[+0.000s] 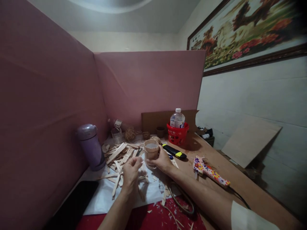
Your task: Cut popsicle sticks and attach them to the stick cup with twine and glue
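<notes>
Pink panels (148, 80) are set behind and to the left of a brown table (202, 147), partly covered by white paper (94, 201). Over the paper, a cup (150, 153) is gripped by the right hand (163, 162), fingers and thumb closed about its side. Beside it the left hand (131, 170) is held with thumb and fingertips drawn together; whether anything is pinched there cannot be told. Wooden sticks (117, 153) are heaped beyond the left hand, a black-and-yellow cutter (173, 151) is laid near the right hand, and a bottle (177, 120) is stood in a red basket (177, 136) behind.
</notes>
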